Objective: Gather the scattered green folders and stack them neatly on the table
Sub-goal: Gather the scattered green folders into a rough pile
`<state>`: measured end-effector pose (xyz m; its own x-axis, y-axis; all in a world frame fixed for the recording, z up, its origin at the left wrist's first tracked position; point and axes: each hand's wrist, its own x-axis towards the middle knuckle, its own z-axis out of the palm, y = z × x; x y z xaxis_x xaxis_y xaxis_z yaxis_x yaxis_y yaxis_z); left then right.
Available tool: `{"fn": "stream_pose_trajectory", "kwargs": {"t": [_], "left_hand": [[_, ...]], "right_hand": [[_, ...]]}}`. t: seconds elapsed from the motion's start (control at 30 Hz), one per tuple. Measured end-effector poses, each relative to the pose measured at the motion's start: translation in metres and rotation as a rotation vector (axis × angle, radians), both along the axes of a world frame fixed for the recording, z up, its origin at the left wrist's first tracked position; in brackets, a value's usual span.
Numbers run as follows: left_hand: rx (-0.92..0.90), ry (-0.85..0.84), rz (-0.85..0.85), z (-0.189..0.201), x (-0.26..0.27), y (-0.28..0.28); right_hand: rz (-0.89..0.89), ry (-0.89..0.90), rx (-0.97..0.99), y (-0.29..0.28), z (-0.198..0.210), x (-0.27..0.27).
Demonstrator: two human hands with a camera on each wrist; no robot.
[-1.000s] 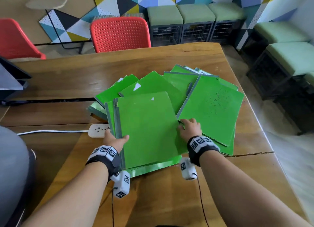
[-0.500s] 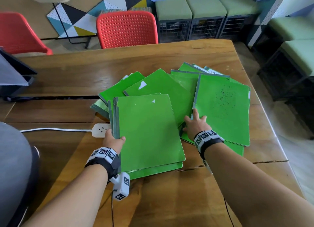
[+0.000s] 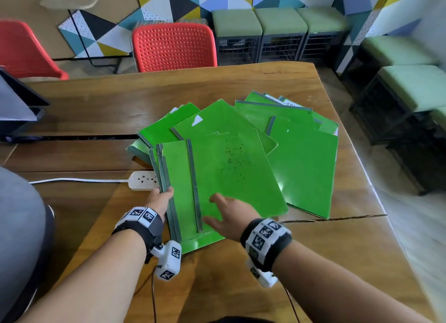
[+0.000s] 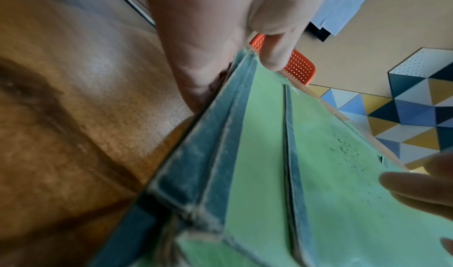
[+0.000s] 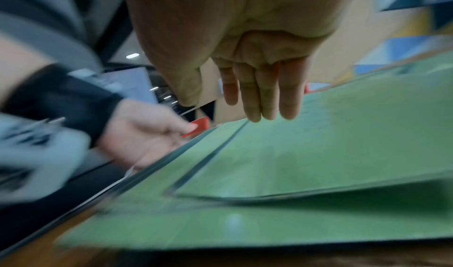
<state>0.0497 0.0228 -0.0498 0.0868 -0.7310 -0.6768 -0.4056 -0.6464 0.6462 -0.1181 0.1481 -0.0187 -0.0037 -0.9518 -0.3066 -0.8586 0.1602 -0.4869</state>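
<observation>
Several green folders with grey spines lie on the wooden table [image 3: 241, 81]. A near stack [image 3: 177, 177] sits in front of me, and my left hand [image 3: 160, 198] grips its spine edge, thumb on top [image 4: 274, 44]. A speckled folder [image 3: 231, 168] lies on this stack, shifted to the right of the spines. My right hand [image 3: 224, 214] is over its near part with straight, spread fingers [image 5: 259, 96]; whether they touch it I cannot tell. More folders fan out behind [image 3: 217, 120] and to the right [image 3: 306, 168].
A white power strip [image 3: 142, 180] with its cable lies just left of the stack. A dark device [image 3: 17, 110] sits at the table's far left. A red chair [image 3: 173, 45] stands behind the table. The table's right edge and a crack [image 3: 333, 217] are close to the right folders.
The speckled folder has moved left from the right-hand pile onto the near stack, and my right hand came back toward me with it. My left hand stayed at the spines.
</observation>
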Motion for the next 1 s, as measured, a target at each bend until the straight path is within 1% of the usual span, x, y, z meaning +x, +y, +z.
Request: {"fn": "stream_pose_trajectory", "kwargs": {"t": [0.07, 0.13, 0.2, 0.27, 0.33, 0.43, 0.47, 0.53, 0.6, 0.7, 0.8, 0.9, 0.97, 1.0], "left_hand": [[0.001, 0.008, -0.006, 0.000, -0.001, 0.003], [-0.014, -0.020, -0.018, 0.002, -0.004, 0.004], [-0.037, -0.081, -0.039, 0.004, -0.007, 0.005], [-0.063, -0.128, -0.059, 0.003, -0.011, 0.005], [-0.093, -0.147, -0.070, 0.003, -0.015, 0.005], [-0.100, -0.195, -0.085, 0.002, -0.017, 0.001], [-0.093, -0.215, -0.094, 0.001, -0.017, -0.003], [-0.097, -0.230, -0.092, 0.000, -0.013, -0.010], [-0.125, -0.238, -0.080, -0.001, -0.007, -0.017], [-0.153, -0.242, -0.050, -0.002, 0.004, -0.025], [-0.156, -0.222, -0.016, -0.004, 0.011, -0.031], [-0.134, -0.211, -0.002, -0.008, 0.013, -0.033], [-0.124, -0.194, 0.008, -0.012, 0.013, -0.034], [-0.121, -0.193, 0.013, -0.014, 0.013, -0.035]], "right_hand": [[-0.213, -0.013, -0.021, -0.008, -0.010, -0.028], [-0.474, 0.084, -0.008, -0.016, -0.024, -0.071], [-0.667, 0.193, 0.113, -0.019, -0.038, -0.109], [-0.762, 0.162, 0.237, -0.023, -0.046, -0.124], [-0.728, 0.083, 0.250, -0.031, -0.054, -0.117], [-0.556, -0.023, 0.179, -0.043, -0.063, -0.090], [-0.489, -0.030, 0.149, -0.047, -0.065, -0.083], [-0.413, 0.046, 0.083, -0.060, -0.065, -0.086], [-0.465, 0.144, 0.029, -0.081, -0.060, -0.105], [-0.598, 0.208, 0.007, -0.115, -0.053, -0.144], [-0.650, 0.242, 0.104, -0.139, -0.052, -0.173], [-0.655, 0.298, 0.204, -0.147, -0.058, -0.184], [-0.670, 0.290, 0.237, -0.148, -0.063, -0.186], [-0.677, 0.258, 0.243, -0.148, -0.063, -0.186]]}}
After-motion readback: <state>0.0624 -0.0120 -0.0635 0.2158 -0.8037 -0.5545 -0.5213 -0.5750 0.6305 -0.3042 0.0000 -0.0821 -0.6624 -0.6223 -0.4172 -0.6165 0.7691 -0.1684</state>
